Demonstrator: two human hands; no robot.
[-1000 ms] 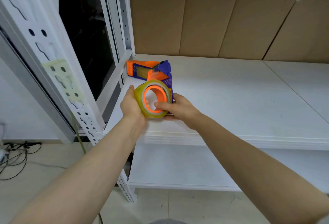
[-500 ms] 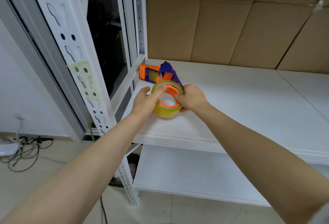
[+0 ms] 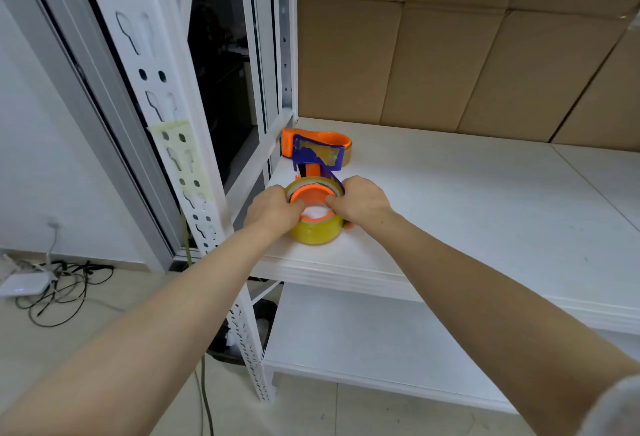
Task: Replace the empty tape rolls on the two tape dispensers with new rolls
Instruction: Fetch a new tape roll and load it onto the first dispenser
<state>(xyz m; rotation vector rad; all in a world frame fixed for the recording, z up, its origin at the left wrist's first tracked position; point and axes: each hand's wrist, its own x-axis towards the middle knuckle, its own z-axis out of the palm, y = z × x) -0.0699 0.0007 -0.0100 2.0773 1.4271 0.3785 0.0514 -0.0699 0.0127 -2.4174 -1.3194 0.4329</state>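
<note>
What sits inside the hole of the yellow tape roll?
An orange plastic hub lines the yellow tape roll; left hand and right hand grip its rim. White shows through the middle; the hands cover the hub's sides.

Both bare arms are holding outstretched and angling toward each other, the left forearm (image 3: 156, 324) from the lower left, the right forearm (image 3: 502, 297) from the lower right. The left hand (image 3: 273, 208) and right hand (image 3: 360, 201) are facing each other knuckles up, fingertips hooking over the tape roll (image 3: 317, 233) rim, gripping it from opposite sides.
</note>
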